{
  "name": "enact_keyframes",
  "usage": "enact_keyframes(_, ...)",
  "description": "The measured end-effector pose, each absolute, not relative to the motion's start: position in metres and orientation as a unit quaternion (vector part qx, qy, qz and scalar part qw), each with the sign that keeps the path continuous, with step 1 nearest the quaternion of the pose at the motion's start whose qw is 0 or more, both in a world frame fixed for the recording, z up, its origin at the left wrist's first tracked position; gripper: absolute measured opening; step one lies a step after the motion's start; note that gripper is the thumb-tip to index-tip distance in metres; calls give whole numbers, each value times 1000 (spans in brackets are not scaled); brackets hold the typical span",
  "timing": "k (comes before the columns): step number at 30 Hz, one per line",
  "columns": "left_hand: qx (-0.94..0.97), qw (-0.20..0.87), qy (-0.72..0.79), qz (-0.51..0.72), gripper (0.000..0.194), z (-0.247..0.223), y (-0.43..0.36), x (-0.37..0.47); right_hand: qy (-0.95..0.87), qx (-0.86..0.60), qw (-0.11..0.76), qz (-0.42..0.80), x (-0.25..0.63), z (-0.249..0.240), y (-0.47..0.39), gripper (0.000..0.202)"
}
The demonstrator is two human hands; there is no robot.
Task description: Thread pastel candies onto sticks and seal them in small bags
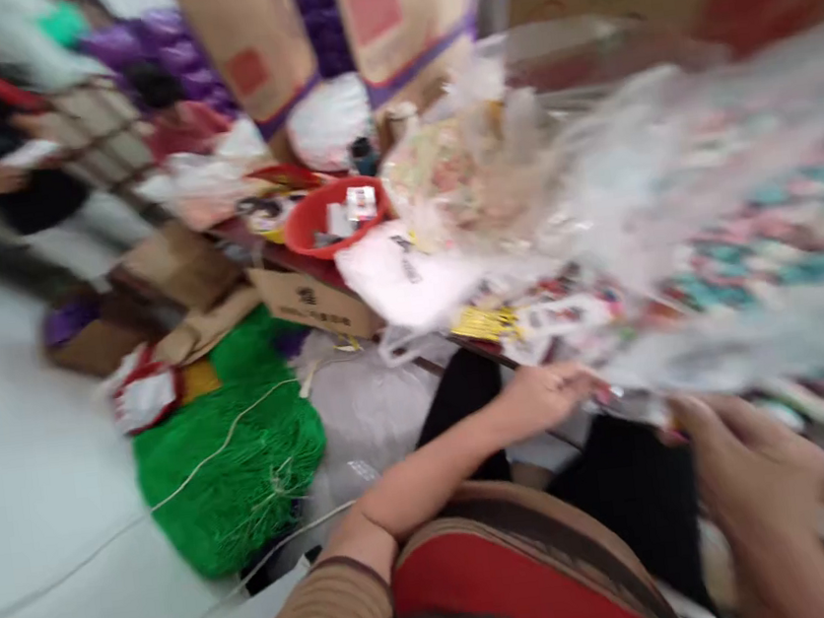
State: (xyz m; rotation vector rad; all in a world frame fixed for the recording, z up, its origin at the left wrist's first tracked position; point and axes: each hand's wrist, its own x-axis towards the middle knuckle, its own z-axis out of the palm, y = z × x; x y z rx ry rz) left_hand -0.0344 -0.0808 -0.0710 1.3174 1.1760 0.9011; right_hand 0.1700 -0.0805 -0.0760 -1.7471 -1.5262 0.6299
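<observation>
Cluttered table (307, 264), cartons (415, 11) behind | my left hand (547, 397) and right hand (760, 453) pinch 1 clear plastic piece (637, 404) between them, blurred, just off the table's near edge

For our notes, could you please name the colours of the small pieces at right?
The small pieces are teal, pink and white (head view).

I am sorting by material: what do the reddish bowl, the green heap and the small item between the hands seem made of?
Reddish bowl: probably plastic, smooth and evenly coloured.
Green heap: perhaps synthetic mesh, fairly matte, with stringy strands; blur leaves this open.
Small item: apparently clear, glossy plastic, see-through with a highlight.
</observation>
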Motion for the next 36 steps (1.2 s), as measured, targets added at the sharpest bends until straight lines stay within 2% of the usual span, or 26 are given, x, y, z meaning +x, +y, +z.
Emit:
enact_keyframes(4, 510, 618, 484, 352, 54, -70, -75, -35, -553, -637, 457, 281, 155, -53, -74, 42)
enact_keyframes(7, 499, 627, 470, 370, 55, -69, -68, -33, -538, -616, 485, 309, 158, -56, -73, 54)
enact_keyframes(14, 513, 578, 484, 410, 47, -68, -67, -24, -503, -541, 510, 441, 161, -62, -77, 40)
enact_keyframes(18, 495, 564, 494, 438, 46, -73, -64, -20, -472, -561, 521, 437, 153, -61, -75, 36)
enact_keyframes(25, 432, 603, 459, 490, 41, -81, -58, -21, -491, -574, 524, 393, 177, -48, -79, 36)
enact_keyframes(29, 400, 598, 457, 523, 44, -74, -55, -21, -467, -632, 557, 270, 232, -37, -71, 33)
enact_keyframes(32, 398, 590, 455, 535, 44, -71, -54, -20, -463, -686, 522, 209, 269, -35, -52, 31)
enact_keyframes(36, 409, 585, 455, 533, 40, -70, -53, -19, -544, -735, 364, 179, 275, -35, -21, 28)
